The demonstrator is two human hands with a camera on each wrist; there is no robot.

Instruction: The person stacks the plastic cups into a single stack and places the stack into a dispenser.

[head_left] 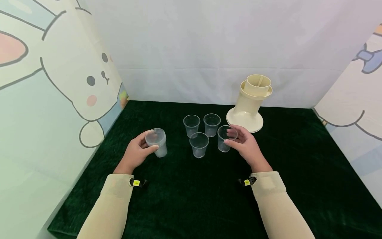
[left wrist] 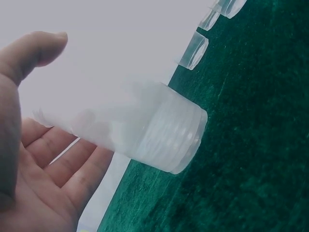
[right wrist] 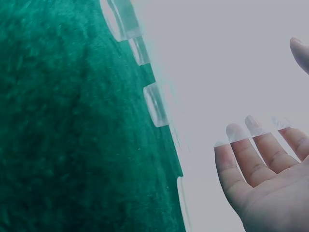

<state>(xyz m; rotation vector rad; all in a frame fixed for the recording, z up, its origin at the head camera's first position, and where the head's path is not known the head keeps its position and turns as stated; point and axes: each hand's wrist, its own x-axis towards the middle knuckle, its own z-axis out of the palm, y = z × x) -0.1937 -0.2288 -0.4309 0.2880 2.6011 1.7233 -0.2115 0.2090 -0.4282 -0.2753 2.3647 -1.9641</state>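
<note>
Left hand (head_left: pixel 135 154) grips the stack (head_left: pixel 161 149), right hand (head_left: pixel 248 147) a cup (head_left: pixel 223 145) — three more cups (head_left: pixel 199 148) stand between them. Likely placing or gathering singles; the next move seems to need a light, level touch.

A whitish backdrop (head_left: pixel 185 43), creased straight across, stands behind a desk (head_left: pixel 191 212) covered in dark green, plush-looking cloth (head_left: pixel 304 186). Pale side walls (head_left: pixel 32 159) carry cartoon prints, a large rabbit (head_left: pixel 71 66) at left and a blue bow (head_left: pixel 373 64) at right.
</note>
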